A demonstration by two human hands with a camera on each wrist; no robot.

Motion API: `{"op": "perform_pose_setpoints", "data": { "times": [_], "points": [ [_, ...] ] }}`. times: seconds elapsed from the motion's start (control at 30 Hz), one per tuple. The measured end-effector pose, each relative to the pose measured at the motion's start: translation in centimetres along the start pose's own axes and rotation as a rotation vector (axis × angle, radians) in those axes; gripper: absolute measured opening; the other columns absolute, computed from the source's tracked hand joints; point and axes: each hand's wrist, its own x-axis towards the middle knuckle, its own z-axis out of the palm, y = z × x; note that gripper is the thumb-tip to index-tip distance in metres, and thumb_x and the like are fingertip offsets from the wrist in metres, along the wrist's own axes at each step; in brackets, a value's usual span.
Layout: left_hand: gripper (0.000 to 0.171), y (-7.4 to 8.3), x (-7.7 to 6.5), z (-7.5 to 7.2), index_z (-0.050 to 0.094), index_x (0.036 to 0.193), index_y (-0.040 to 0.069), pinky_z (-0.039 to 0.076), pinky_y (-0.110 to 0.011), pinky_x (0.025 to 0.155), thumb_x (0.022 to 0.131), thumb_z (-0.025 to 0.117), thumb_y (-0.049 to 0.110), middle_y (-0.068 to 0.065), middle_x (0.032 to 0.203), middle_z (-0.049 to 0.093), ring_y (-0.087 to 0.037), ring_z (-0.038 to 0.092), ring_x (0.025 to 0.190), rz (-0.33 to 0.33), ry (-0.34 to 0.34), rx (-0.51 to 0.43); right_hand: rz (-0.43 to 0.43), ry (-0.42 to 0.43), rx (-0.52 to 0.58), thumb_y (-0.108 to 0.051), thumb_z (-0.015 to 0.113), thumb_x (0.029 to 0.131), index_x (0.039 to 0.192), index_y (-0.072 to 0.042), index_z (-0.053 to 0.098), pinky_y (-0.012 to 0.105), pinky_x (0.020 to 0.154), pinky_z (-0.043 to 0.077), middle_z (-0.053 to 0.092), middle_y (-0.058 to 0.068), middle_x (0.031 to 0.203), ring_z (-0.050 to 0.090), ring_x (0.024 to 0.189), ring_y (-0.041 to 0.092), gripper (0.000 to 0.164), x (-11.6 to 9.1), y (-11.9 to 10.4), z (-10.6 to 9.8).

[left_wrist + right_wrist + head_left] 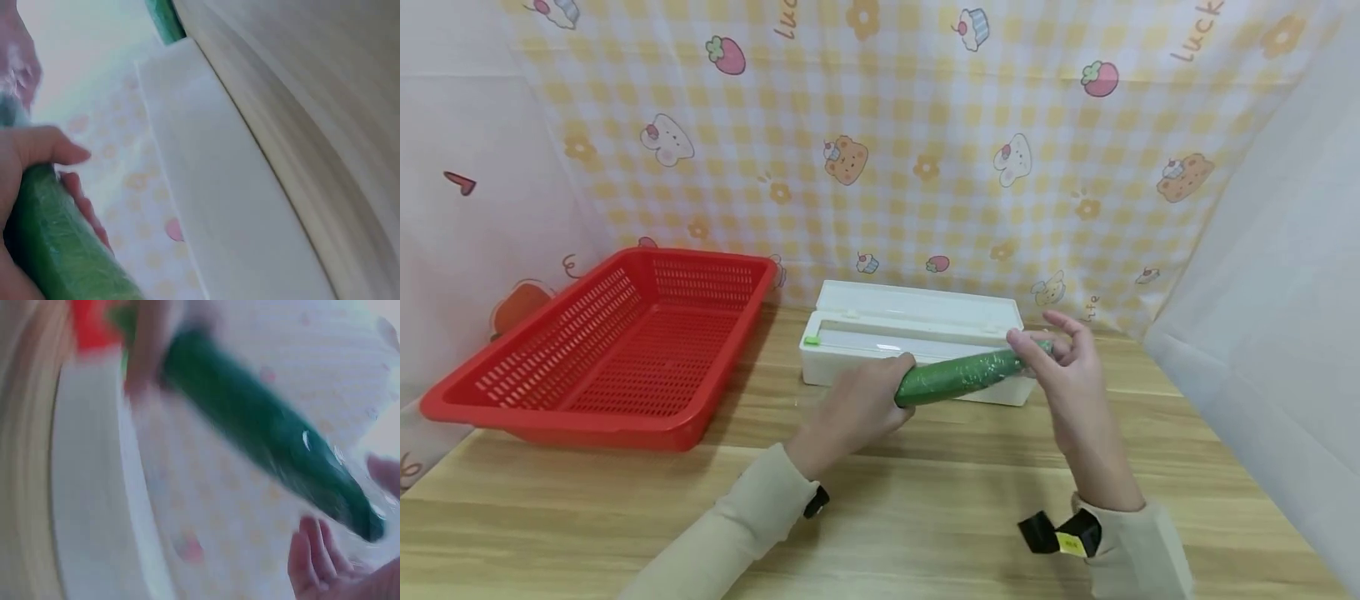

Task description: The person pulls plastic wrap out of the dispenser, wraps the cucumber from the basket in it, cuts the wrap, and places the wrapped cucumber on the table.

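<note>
A green cucumber (958, 377) with clear cling film around it is held up in front of the white film dispenser (917, 333). My left hand (865, 400) grips its left end, fingers and thumb curled round it. At the other end is my right hand (1067, 367), its thumb and fingers spread on either side of the narrow tip. In the right wrist view, shiny film shows near the tip of the cucumber (275, 437), between thumb and fingers. The dispenser's lid (925, 302) stands raised at the back, and a green slider (812, 340) sits at its left end.
To the left stands a red perforated basket (692, 417) on the wooden table (925, 500). A patterned cloth (887, 108) hangs behind the dispenser. Past the dispenser's end, the left wrist view shows another shiny green piece (165, 19).
</note>
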Motion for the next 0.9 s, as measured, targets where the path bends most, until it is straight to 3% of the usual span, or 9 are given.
{"op": "perform_pose_setpoints", "data": {
  "times": [0.07, 0.17, 0.27, 0.33, 0.43, 0.5, 0.6, 0.73, 0.9],
  "points": [
    [0.026, 0.6, -0.1, -0.2, 0.054, 0.093, 0.012, 0.041, -0.019, 0.053, 0.075, 0.073, 0.016, 0.005, 0.073, 0.060, -0.007, 0.049, 0.058, -0.012, 0.041, 0.009, 0.058, -0.003, 0.301, -0.017, 0.062, 0.089, 0.126, -0.012, 0.031, 0.020, 0.087, 0.046, 0.064, -0.004, 0.094, 0.062, 0.090, 0.008, 0.049, 0.0, 0.2, 0.8],
    [0.029, 1.4, -0.2, -0.2, 0.054, 0.096, 0.011, 0.040, -0.019, 0.053, 0.075, 0.074, 0.017, 0.003, 0.075, 0.061, -0.007, 0.049, 0.059, -0.014, 0.056, -0.020, 0.081, -0.083, 0.603, -0.012, 0.054, 0.093, 0.117, -0.011, 0.038, 0.026, 0.094, 0.046, 0.065, 0.002, 0.097, 0.064, 0.097, 0.016, 0.029, -0.1, 0.9, 2.2],
    [0.030, 2.2, -0.4, -0.3, 0.054, 0.099, 0.010, 0.038, -0.018, 0.053, 0.076, 0.073, 0.015, 0.004, 0.074, 0.057, -0.007, 0.048, 0.059, -0.003, 0.024, -0.116, 0.018, -0.148, 0.755, -0.008, 0.048, 0.096, 0.101, -0.009, 0.051, 0.031, 0.092, 0.048, 0.069, 0.005, 0.093, 0.066, 0.094, 0.020, 0.006, -0.4, 1.6, 3.4],
    [0.029, 2.7, -0.5, -0.3, 0.054, 0.098, 0.010, 0.036, -0.016, 0.052, 0.076, 0.071, 0.014, 0.005, 0.072, 0.054, -0.006, 0.046, 0.058, 0.011, -0.018, -0.209, -0.057, -0.167, 0.796, -0.006, 0.046, 0.096, 0.088, -0.007, 0.057, 0.033, 0.087, 0.051, 0.071, 0.006, 0.082, 0.069, 0.085, 0.019, 0.014, -0.6, 1.8, 3.8],
    [0.028, 3.1, -0.6, -0.7, 0.053, 0.096, 0.013, 0.035, -0.016, 0.052, 0.075, 0.071, 0.013, 0.006, 0.070, 0.051, -0.005, 0.044, 0.057, 0.000, -0.138, -0.386, -0.154, -0.194, 0.790, -0.006, 0.041, 0.098, 0.074, -0.009, 0.056, 0.031, 0.075, 0.053, 0.065, 0.003, 0.064, 0.065, 0.066, 0.016, 0.028, -1.2, 1.6, 3.9],
    [0.028, 3.4, -0.5, -0.9, 0.054, 0.094, 0.015, 0.036, -0.017, 0.052, 0.073, 0.071, 0.012, 0.006, 0.070, 0.050, -0.005, 0.044, 0.058, -0.016, -0.236, -0.526, -0.233, -0.271, 0.797, -0.006, 0.036, 0.099, 0.073, -0.010, 0.054, 0.029, 0.071, 0.051, 0.059, 0.001, 0.058, 0.059, 0.059, 0.015, 0.032, -1.4, 1.4, 3.6],
    [0.032, 3.5, -0.4, -1.3, 0.056, 0.100, 0.014, 0.043, -0.020, 0.054, 0.072, 0.070, 0.008, 0.004, 0.073, 0.053, -0.005, 0.048, 0.059, -0.038, -0.403, -0.742, -0.363, -0.471, 0.818, -0.010, 0.031, 0.101, 0.070, -0.010, 0.046, 0.028, 0.069, 0.048, 0.044, 0.001, 0.054, 0.048, 0.055, 0.016, 0.034, -1.6, 1.0, 3.1],
    [0.035, 3.2, -0.4, -1.5, 0.054, 0.105, 0.009, 0.050, -0.024, 0.052, 0.074, 0.067, 0.001, 0.001, 0.077, 0.055, -0.007, 0.054, 0.058, -0.027, -0.639, -1.008, -0.537, -0.801, 0.868, -0.019, 0.032, 0.101, 0.063, -0.007, 0.031, 0.029, 0.067, 0.044, 0.031, 0.003, 0.052, 0.037, 0.052, 0.019, 0.040, -1.1, 0.7, 2.9],
    [0.022, 2.8, -0.7, -0.9, 0.048, 0.093, 0.000, 0.045, -0.021, 0.053, 0.074, 0.060, -0.001, 0.002, 0.069, 0.057, -0.010, 0.051, 0.054, 0.051, -0.882, -1.268, -0.632, -1.110, 0.909, -0.027, 0.036, 0.100, 0.058, -0.008, 0.029, 0.031, 0.054, 0.031, 0.031, 0.002, 0.047, 0.034, 0.046, 0.017, 0.047, -0.1, 0.3, 3.2]
  ]
}}
